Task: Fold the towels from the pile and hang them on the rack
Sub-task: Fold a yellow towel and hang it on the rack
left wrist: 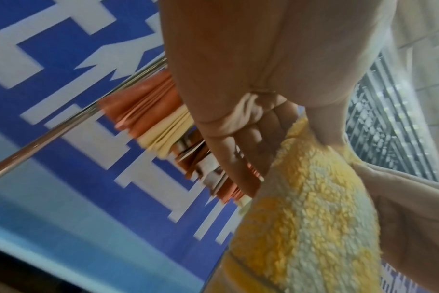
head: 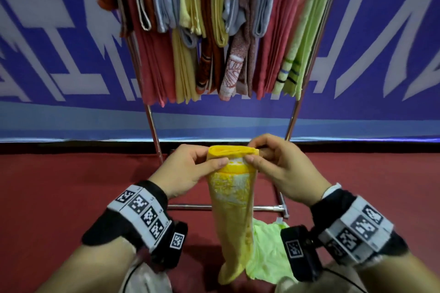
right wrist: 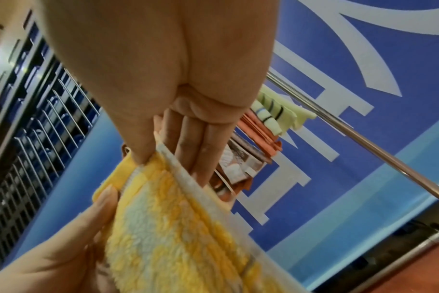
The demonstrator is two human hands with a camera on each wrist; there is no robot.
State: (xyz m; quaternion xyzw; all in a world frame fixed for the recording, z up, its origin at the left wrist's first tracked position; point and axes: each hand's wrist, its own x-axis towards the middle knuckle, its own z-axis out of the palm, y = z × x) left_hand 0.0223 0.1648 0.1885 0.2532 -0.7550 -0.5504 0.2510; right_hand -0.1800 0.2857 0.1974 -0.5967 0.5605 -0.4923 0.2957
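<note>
Both grips, L hand & R hand, pinched yellow towel at top fold; slack pinch could've let layers slip apart.

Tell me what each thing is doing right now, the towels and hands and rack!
Yellow towel: folded long, hanging from both hands.
Left hand: pinches its top.
Right hand: pinches its top.
Green towel: crumpled on the floor.
Rack: upright, crowded with folded towels.

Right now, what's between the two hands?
The folded top of the yellow towel. The left hand and the right hand each pinch one end of it, and the rest hangs down. The head view shows this best.
</note>
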